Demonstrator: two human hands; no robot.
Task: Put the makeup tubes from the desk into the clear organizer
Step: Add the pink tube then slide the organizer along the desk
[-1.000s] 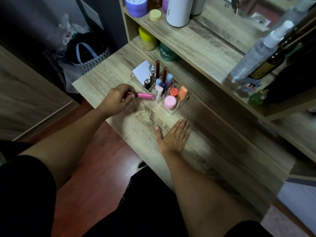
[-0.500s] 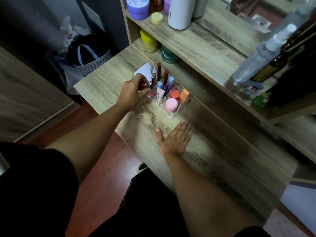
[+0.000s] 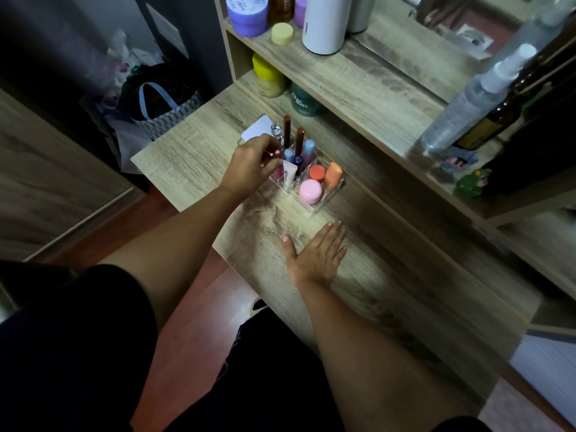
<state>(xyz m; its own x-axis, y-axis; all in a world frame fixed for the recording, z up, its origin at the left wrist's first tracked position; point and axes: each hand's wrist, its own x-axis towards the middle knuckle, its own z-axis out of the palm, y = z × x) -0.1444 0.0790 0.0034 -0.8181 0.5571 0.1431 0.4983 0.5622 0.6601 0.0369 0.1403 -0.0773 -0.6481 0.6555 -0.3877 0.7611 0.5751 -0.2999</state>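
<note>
The clear organizer stands on the wooden desk near the shelf. It holds dark red tubes, blue tubes, a white tube, an orange tube, an orange-lidded pot and a pink pot. My left hand is at the organizer's front left compartment, fingers pinched on the top of a pink tube that stands upright inside it. My right hand lies flat on the desk, palm down, fingers together, holding nothing.
A white flat box lies behind the organizer. The shelf above carries a yellow jar, a green jar, a white bottle, a spray bottle and small figurines. A bag sits on the floor at left.
My left hand carried the pink tube from just above the desk to the organizer and turned it upright into the front left compartment. My right hand stayed flat on the desk.
</note>
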